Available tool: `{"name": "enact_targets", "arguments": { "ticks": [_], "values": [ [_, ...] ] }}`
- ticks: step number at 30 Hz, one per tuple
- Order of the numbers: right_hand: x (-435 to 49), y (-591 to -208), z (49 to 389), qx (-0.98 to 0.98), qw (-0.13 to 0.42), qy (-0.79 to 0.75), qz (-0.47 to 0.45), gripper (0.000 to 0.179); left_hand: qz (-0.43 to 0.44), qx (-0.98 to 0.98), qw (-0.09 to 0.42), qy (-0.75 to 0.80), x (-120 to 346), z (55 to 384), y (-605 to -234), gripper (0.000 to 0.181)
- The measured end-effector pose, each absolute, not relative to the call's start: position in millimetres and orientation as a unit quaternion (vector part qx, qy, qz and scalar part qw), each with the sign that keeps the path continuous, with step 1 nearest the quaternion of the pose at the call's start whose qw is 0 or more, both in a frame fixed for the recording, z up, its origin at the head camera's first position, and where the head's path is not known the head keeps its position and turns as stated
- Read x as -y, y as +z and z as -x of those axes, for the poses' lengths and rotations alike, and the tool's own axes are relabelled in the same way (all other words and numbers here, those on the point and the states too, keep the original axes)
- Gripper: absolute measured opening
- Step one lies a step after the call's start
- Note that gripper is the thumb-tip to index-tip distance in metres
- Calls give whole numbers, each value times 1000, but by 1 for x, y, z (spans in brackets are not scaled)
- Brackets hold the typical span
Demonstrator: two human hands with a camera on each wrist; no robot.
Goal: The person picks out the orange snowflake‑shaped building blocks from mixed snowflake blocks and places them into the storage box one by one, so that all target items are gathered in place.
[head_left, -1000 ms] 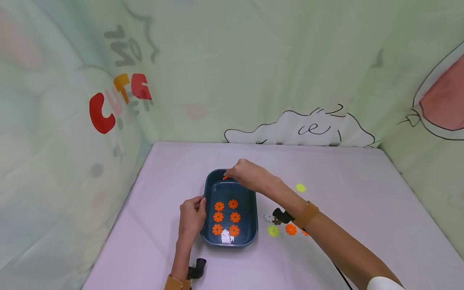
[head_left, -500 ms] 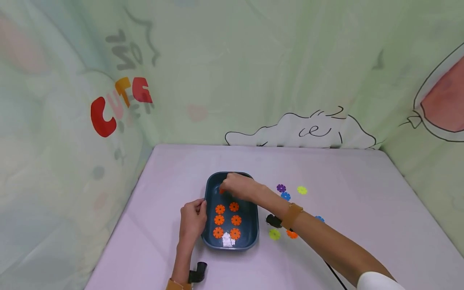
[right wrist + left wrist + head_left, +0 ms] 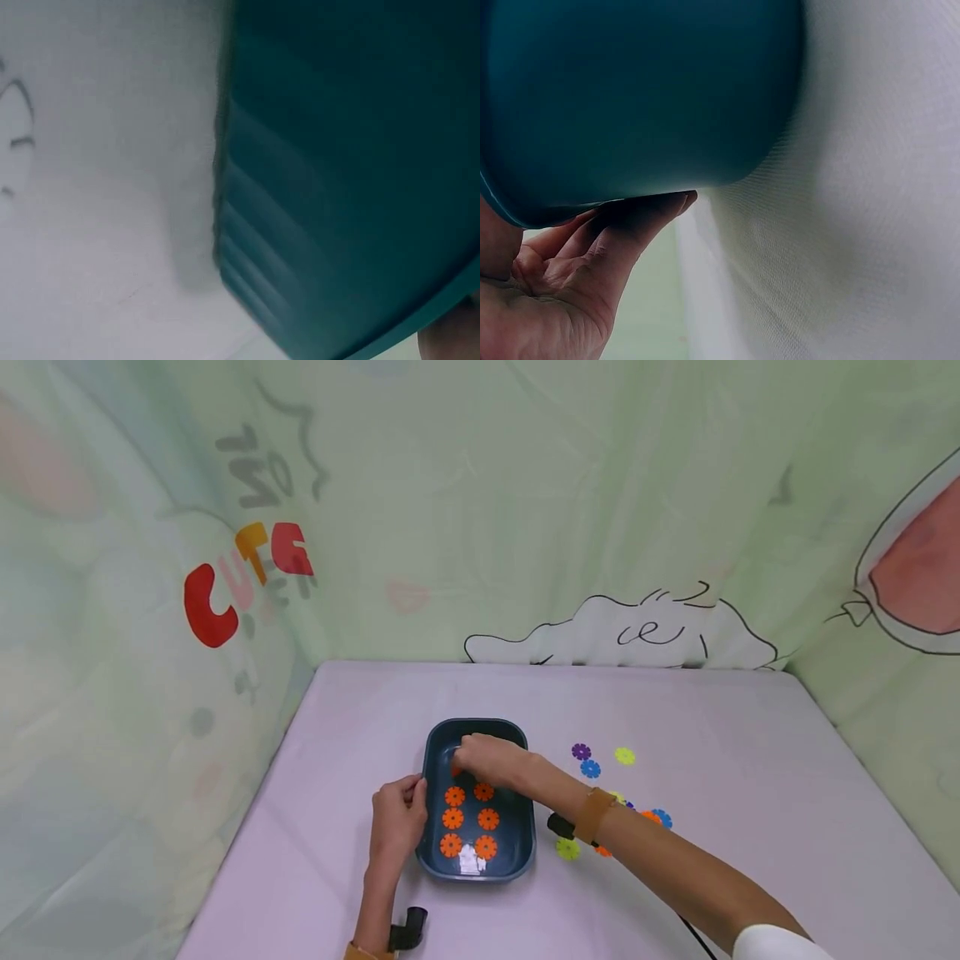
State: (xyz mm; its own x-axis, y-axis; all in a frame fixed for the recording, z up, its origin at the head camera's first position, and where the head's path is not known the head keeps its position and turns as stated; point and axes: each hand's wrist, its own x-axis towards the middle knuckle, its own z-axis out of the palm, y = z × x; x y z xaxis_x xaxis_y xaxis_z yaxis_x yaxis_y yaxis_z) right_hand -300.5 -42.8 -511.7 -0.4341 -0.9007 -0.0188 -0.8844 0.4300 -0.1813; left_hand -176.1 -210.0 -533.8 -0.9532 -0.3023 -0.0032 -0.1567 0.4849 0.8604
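A dark blue-green rectangular tray point(image 3: 470, 828) lies on the table, with several orange snowflake discs point(image 3: 453, 818) in two columns on its floor. My left hand point(image 3: 400, 817) grips its left rim; in the left wrist view, the fingers of that hand point(image 3: 570, 292) lie along the outer wall point(image 3: 645, 105). My right hand point(image 3: 491, 760) reaches inside over the far half and pinches another orange snowflake disc point(image 3: 456, 769), mostly covered by the fingers, just beyond the left column. The right wrist view is mostly filled by the tray's outer side point(image 3: 337, 187), with a bit of skin at the lower right.
Right of the tray lie loose discs: purple point(image 3: 581, 752), blue point(image 3: 590, 769), yellow point(image 3: 625, 756) and yellow-green point(image 3: 567, 849). More orange and blue ones point(image 3: 663, 817) are partly hidden by the right forearm. A printed cloth backdrop point(image 3: 525, 527) rises behind the table.
My right hand has moved from the tray's far edge down toward the columns, carrying the orange disc. The forearm's shift uncovers the purple and blue discs. My left hand keeps its grip.
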Motion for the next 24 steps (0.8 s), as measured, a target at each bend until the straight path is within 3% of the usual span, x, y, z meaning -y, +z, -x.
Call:
{"name": "enact_targets", "arguments": {
  "ticks": [4, 13, 24],
  "values": [
    [43, -512, 297, -845, 68, -45, 529, 25, -129, 859, 75, -490, 210, 175, -534, 32],
    [47, -517, 295, -827, 23, 52, 560, 20, -123, 858, 77, -493, 211, 174, -534, 32],
    [51, -519, 294, -823, 23, 66, 563, 16, -116, 860, 81, -490, 211, 175, -534, 32]
  ]
}}
